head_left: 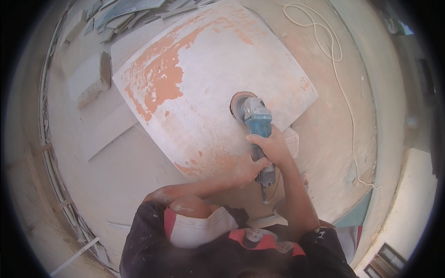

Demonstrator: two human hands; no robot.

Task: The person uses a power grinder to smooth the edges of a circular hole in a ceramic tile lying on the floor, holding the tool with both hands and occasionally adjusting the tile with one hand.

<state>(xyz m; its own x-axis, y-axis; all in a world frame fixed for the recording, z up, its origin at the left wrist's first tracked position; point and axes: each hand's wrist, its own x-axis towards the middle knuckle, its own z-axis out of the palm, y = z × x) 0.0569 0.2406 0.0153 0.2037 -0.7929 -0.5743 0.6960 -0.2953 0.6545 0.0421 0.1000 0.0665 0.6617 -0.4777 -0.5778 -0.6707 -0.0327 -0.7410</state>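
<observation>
A blue and grey angle grinder (258, 123) lies across the middle of a large pale slab (213, 78), its round disc (238, 105) against the slab's surface. My right hand (273, 146) wraps round the blue body of the tool. Farther back, my left hand (248, 167) is closed round the dark rear handle. Rough orange patches mark the slab at its far left, along its far edge and near its closest corner. A cord runs from the grinder's tail toward me. The underside of the disc is hidden.
Broken flat grey pieces (127, 14) are piled at the far left. A pale block (90, 78) stands left of the slab. On the right, a whitish cable (345, 88) loops over the dusty floor. Pipes (46, 116) run along the left side.
</observation>
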